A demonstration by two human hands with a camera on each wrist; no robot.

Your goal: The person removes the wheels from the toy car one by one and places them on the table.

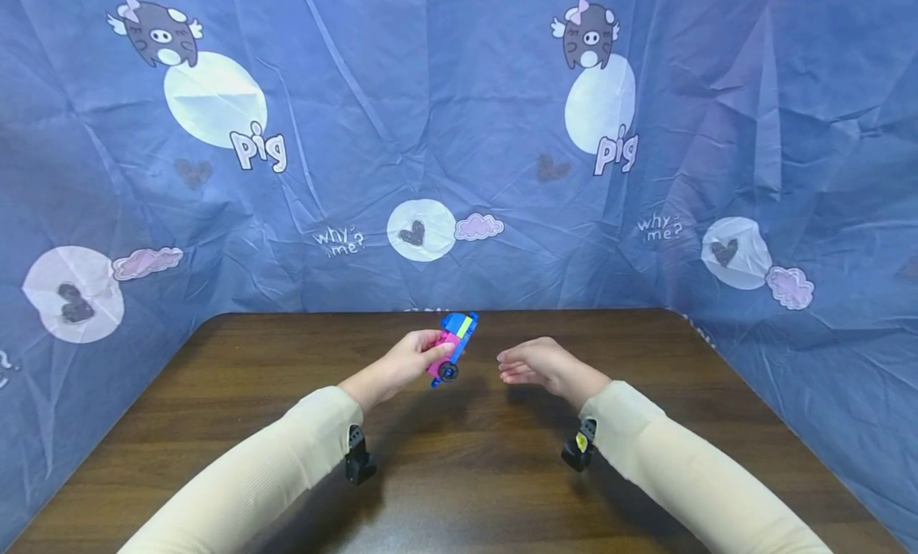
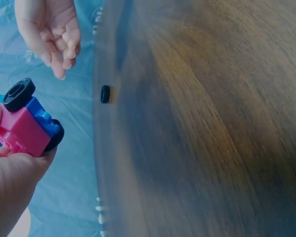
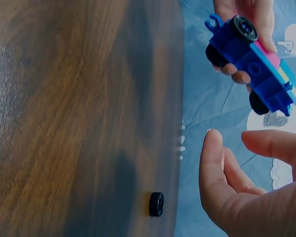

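Observation:
My left hand (image 1: 405, 367) grips a small toy car (image 1: 455, 340) above the table, thumb on its pink side. The car has a blue base, a pink and blue body and a yellow strip. In the right wrist view the car (image 3: 254, 69) is tilted with its underside showing, three black wheels visible and one corner of bare blue plastic. Apart from the car, my right hand (image 1: 541, 364) hovers to its right, fingers loosely bent, holding nothing. A loose black wheel (image 3: 157, 204) stands upright on the table; the left wrist view also shows this wheel (image 2: 105, 94).
The dark brown wooden table (image 1: 459, 474) spreads under both hands. Behind it and at the sides hangs a blue printed cloth (image 1: 459, 139). A black wrist camera (image 1: 358, 456) is strapped at the left sleeve, and another camera (image 1: 578, 449) at the right.

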